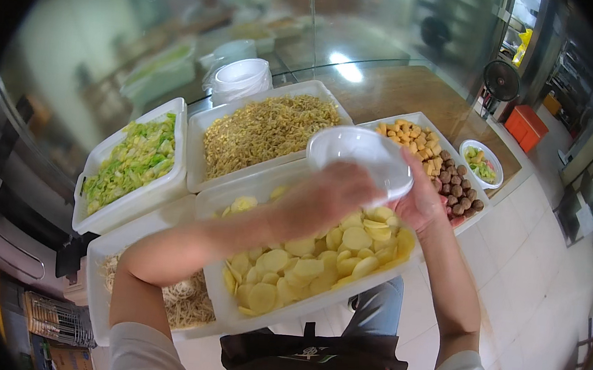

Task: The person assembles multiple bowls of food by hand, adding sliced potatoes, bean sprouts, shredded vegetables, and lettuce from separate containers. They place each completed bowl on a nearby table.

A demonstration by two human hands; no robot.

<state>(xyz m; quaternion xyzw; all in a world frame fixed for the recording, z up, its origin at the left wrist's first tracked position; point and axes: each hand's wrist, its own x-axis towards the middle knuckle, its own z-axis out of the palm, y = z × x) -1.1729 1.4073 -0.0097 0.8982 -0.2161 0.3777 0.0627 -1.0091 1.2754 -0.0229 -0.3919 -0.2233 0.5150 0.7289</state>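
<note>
A white plastic bowl (336, 140) is tilted over the tray of sliced potatoes (296, 267). My right hand (422, 201) grips its right side, thumb near the rim and the palm against its outside. My left hand (342, 189) is at the bowl's near side and smeared by motion, so its fingers cannot be made out. Only the upper part of the bowl's inside shows, and no food is visible there. Just right of my right hand lies a tray with tan cubes (412, 137) and brown meatballs (457, 188).
Bean sprouts (273, 129) and chopped cabbage (135, 159) fill trays on the left. Pale shreds (189, 303) lie in the near-left tray. Stacked white bowls (242, 78) stand behind. A filled bowl (482, 164) sits at the table's right end, before a glass panel (398, 23).
</note>
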